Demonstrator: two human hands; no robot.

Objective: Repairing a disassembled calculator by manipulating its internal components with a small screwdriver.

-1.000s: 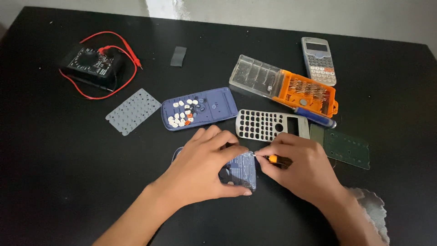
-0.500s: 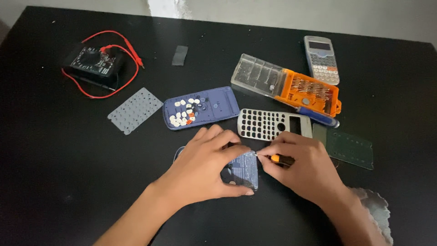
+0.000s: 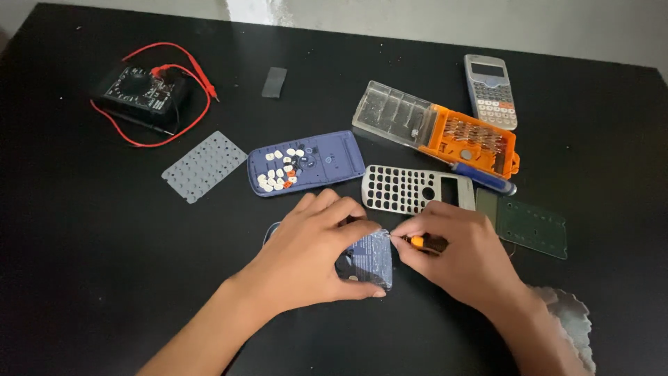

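Left hand (image 3: 313,254) clamped over blue calculator shell (image 3: 369,261), pinning it on black table (image 3: 104,278). Right hand (image 3: 463,254) pinches small orange-handled screwdriver (image 3: 421,242), tip at shell edge.

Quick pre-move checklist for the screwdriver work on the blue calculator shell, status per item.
1. Left hand pins the blue plastic calculator shell to the black table: ok.
2. Right hand grips the small orange-collared screwdriver: ok.
3. Tip seated in a screw: cannot tell, fingers hide it.
4. Loose white and orange keys gathered in the blue tray-like cover: ok.
5. Orange bit case with clear lid open, near the right hand: ok.
6. Green circuit board lies apart from both hands: ok.
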